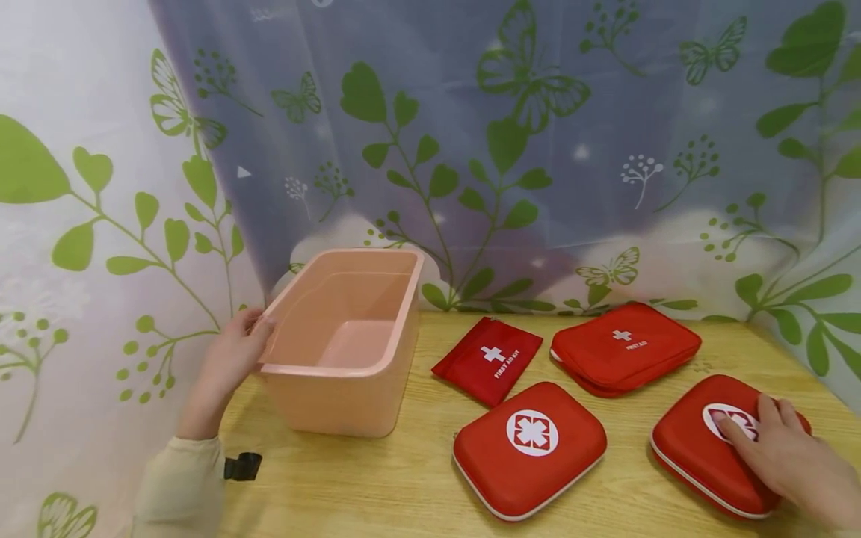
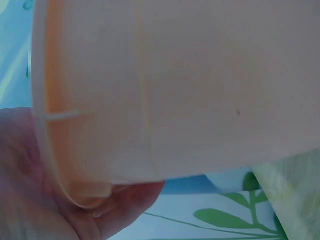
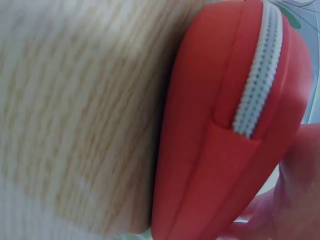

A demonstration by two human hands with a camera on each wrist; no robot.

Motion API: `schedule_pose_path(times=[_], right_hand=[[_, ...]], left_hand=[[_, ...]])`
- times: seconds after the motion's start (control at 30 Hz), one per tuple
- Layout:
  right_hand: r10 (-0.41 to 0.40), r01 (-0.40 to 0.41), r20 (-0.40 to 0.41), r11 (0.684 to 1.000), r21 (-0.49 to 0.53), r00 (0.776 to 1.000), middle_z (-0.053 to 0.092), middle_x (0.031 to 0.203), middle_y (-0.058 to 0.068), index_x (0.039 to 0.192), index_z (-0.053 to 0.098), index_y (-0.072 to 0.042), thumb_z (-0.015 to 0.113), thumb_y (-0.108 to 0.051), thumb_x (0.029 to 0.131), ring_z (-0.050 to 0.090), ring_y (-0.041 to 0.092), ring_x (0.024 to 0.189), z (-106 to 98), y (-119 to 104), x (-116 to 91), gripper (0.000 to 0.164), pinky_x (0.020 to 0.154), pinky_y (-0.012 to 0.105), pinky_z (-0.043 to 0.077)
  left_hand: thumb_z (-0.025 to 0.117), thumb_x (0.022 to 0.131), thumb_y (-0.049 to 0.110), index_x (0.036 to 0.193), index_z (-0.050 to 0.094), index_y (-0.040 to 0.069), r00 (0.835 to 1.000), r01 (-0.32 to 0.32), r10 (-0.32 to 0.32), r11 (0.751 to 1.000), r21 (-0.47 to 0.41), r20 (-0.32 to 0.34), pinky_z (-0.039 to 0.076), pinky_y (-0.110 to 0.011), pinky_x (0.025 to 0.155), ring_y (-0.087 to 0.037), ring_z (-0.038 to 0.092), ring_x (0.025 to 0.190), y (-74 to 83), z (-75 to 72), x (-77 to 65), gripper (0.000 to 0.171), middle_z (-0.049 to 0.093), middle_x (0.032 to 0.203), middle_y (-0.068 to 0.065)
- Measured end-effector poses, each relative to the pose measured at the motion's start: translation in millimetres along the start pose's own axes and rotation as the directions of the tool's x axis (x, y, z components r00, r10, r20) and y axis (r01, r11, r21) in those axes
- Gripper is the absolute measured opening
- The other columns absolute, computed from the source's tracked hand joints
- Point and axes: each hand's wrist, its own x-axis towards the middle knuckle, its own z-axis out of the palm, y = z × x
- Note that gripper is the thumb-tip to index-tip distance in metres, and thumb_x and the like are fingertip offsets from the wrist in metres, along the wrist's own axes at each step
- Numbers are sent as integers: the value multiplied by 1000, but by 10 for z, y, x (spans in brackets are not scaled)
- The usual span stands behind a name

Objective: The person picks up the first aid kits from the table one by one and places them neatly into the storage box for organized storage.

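Red case (image 1: pixel 696 448), pink bin (image 1: pixel 336 403), matching case (image 1: pixel 531 456) between

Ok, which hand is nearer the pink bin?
Left. The left hand grips the pink bin by its rim; the right hand is well off to the right, on the rightmost red case.

At the right fingers (image 1: pixel 767 411): red hard case (image 1: pixel 696 450), round white badge (image 1: pixel 747 420) with cross emblem, partly hidden by them. Left of those fingers: second red case (image 1: pixel 518 482), matching cross badge (image 1: pixel 532 433), in full view. Beyond them, soft red bag (image 1: pixel 605 362): white cross (image 1: pixel 622 335), "FIRST AID". Farther left, flat red pouch (image 1: pixel 474 366): white cross, "FIRST AID KIT".
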Motion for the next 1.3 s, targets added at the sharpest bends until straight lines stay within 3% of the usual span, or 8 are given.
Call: schedule_pose_path(times=[0.23, 0.37, 0.5, 0.97, 1.1, 1.17, 1.27, 1.3], right_hand=[[-103, 105, -40, 993, 56, 994, 17, 129, 50, 133, 17, 30, 33, -49, 104, 20, 65, 119, 41, 43, 31, 85, 97, 75, 20], [-138, 141, -35, 981, 130, 990, 11, 135, 51, 137, 11, 29, 35, -46, 105, 12, 65, 126, 69, 86, 112, 85, 102, 74, 9], [-173, 181, -56, 966, 186, 983, 9, 138, 51, 139, 11, 28, 38, -44, 104, 6, 64, 131, 83, 121, 176, 84, 105, 72, 1], [-325, 328, -80, 848, 416, 942, 4, 144, 49, 143, 18, 21, 52, -20, 101, 4, 69, 129, 106, 177, 294, 68, 102, 77, 3], [-348, 337, -60, 829, 445, 935, 1, 147, 46, 146, 15, 16, 52, -18, 101, -8, 58, 138, 134, 224, 292, 68, 111, 61, -5], [-365, 358, -68, 830, 427, 928, 4, 148, 45, 149, 14, 12, 53, -18, 101, -13, 34, 145, 155, 257, 291, 68, 114, 37, -6], [-386, 396, -102, 843, 365, 917, 13, 148, 43, 153, 16, 5, 57, -18, 99, -8, -9, 135, 179, 305, 303, 71, 98, 5, 0], [-388, 403, -112, 852, 334, 915, 17, 148, 41, 153, 19, 3, 59, -19, 99, -2, -9, 135, 181, 320, 309, 71, 92, 2, 6]], left_hand=[[35, 105, 32, 138, 42, -14, 998, 55, -56, 998, -7, -31, 50, -41, 79, -42, 56, 104, -209, -38, 88, 57, 51, 125, -36], [33, 105, 31, 109, 58, -11, 994, 89, -92, 994, -55, -58, 44, -31, 69, -27, 54, 83, -290, -39, 108, 49, 59, 92, -20], [32, 105, 32, 89, 55, -5, 992, 108, -115, 987, -115, -51, 44, -30, 61, -21, 51, 72, -311, -40, 114, 46, 51, 75, -8], [31, 105, 33, 108, 54, -12, 992, 119, -125, 981, -155, -29, 51, -32, 56, -18, 54, 68, -305, -50, 99, 50, 52, 80, -11], [30, 105, 33, 110, 53, -12, 990, 130, -136, 979, -155, -26, 52, -33, 55, -17, 55, 68, -302, -42, 86, 51, 53, 81, -11], [30, 105, 33, 113, 53, -13, 990, 134, -139, 980, -149, -24, 52, -33, 56, -16, 56, 69, -299, -39, 82, 52, 54, 83, -12], [29, 105, 34, 116, 52, -14, 989, 139, -144, 980, -145, -24, 52, -32, 57, -16, 56, 69, -293, -35, 81, 53, 55, 86, -15], [29, 105, 33, 118, 51, -14, 989, 140, -145, 979, -145, -23, 52, -32, 57, -15, 56, 69, -293, -34, 81, 54, 56, 88, -16]])
